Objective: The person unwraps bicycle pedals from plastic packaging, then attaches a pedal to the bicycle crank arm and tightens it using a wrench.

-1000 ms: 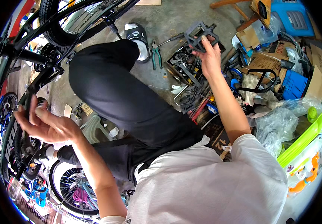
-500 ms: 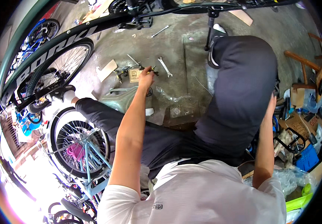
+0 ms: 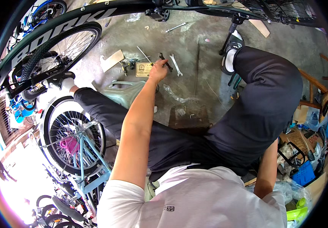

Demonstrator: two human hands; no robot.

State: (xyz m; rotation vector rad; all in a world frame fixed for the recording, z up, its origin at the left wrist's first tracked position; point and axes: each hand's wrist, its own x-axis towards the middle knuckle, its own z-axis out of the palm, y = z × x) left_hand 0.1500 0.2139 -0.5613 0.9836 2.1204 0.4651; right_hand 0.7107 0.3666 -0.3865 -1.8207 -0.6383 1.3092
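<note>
My left hand (image 3: 158,72) reaches far out to the concrete floor, fingers curled on a dark wrench (image 3: 166,63) that lies there. A silver open-ended wrench (image 3: 175,65) lies just right of it, and a small tan box (image 3: 144,69) just left of the hand. My right forearm (image 3: 266,171) drops behind my right leg in dark trousers (image 3: 262,98). The right hand itself is hidden.
A big black bicycle wheel (image 3: 57,49) and frame arch across the top left. A light blue bicycle with a white-tyred wheel (image 3: 72,140) stands at my left. A green plastic jug (image 3: 124,93), a wood scrap (image 3: 111,60) and another wrench (image 3: 176,27) lie on the floor. Boxes and a blue crate (image 3: 304,173) crowd the right.
The view has swung from the cluttered right side to the floor ahead. My left arm has stretched out to the wrenches. My right hand, earlier on a black pedal, has dropped out of sight.
</note>
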